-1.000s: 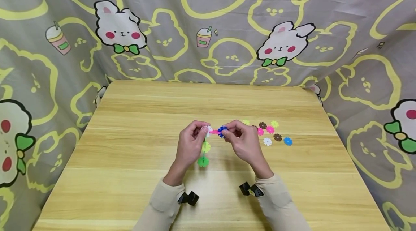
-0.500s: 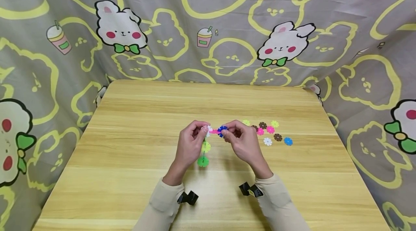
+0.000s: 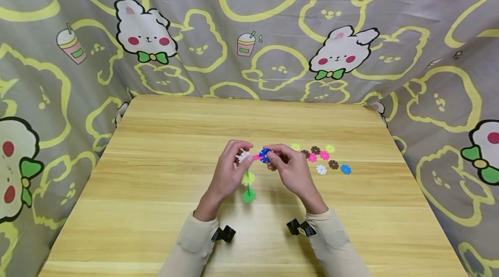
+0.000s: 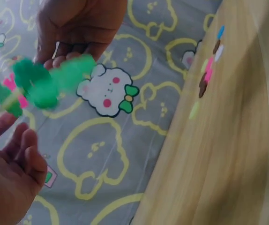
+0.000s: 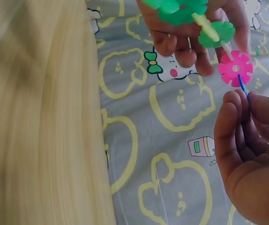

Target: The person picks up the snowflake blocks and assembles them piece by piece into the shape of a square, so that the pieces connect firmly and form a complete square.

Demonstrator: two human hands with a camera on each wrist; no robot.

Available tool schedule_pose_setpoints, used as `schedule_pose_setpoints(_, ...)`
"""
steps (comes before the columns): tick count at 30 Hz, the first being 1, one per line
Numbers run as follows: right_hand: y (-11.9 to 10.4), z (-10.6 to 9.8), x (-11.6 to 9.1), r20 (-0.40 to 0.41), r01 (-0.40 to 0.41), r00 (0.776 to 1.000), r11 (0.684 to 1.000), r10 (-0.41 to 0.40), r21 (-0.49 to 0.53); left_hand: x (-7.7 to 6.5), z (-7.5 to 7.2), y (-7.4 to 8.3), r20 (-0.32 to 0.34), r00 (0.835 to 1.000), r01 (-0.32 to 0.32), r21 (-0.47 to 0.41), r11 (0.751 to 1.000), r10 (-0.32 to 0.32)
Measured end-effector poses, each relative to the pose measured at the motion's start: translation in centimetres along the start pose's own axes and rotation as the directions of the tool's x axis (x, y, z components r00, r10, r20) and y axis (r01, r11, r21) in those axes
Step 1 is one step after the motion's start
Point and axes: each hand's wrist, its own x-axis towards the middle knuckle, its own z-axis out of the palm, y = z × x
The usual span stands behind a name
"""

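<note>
Flower-shaped plastic discs with slotted rims are joined into a chain. My right hand [image 3: 294, 168] pinches its blue disc [image 3: 265, 155] between thumb and fingertips. A pink disc [image 5: 236, 68] joins the blue one on the left. My left hand [image 3: 228, 168] is around the white disc [image 3: 244, 156], thumb in front of it and fingers spread loosely; its exact contact is partly hidden. Below hang a yellow disc [image 3: 248, 178] and a green disc [image 3: 249, 196]. Green discs [image 4: 36, 84] look blurred in the left wrist view.
Loose discs lie on the wooden table [image 3: 156, 173] beyond my right hand: a white disc [image 3: 321, 169], a light blue disc [image 3: 345, 169], a brown disc [image 3: 333, 164], a pink disc [image 3: 325, 155] and several others. A patterned curtain [image 3: 265, 69] surrounds the table's back and sides.
My left fingers have loosened and spread from their pinch on the white disc. The hanging green and yellow discs have shifted slightly right. The right hand still pinches the blue disc, now turned to show more face.
</note>
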Motion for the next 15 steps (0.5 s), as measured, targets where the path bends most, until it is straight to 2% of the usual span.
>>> schedule_pose_setpoints(4, -0.05, 0.17, -0.04, 0.019, -0.004, 1.000, 0.999, 0.004, 0.035, -0.02, 0.00, 0.02, 0.061, 0.995, -0.080, 0.047, 0.996, 0.077)
schedule_pose_setpoints(7, -0.06, 0.37, -0.11, 0.020, 0.015, 1.000, 0.999, -0.016, 0.037, 0.00, 0.26, 0.03, 0.064, 0.993, -0.106, 0.045, 0.993, 0.103)
schedule_pose_setpoints(10, -0.24, 0.50, -0.22, 0.021, 0.038, 0.999, 0.998, -0.039, 0.042, 0.05, 0.50, 0.15, 0.032, 0.996, -0.086, 0.028, 0.996, 0.085)
schedule_pose_setpoints(15, -0.39, 0.23, -0.38, 0.044, 0.034, 0.998, 0.997, -0.037, 0.068, 0.13, 0.63, 0.33, -0.022, 0.999, -0.024, -0.053, 0.998, 0.023)
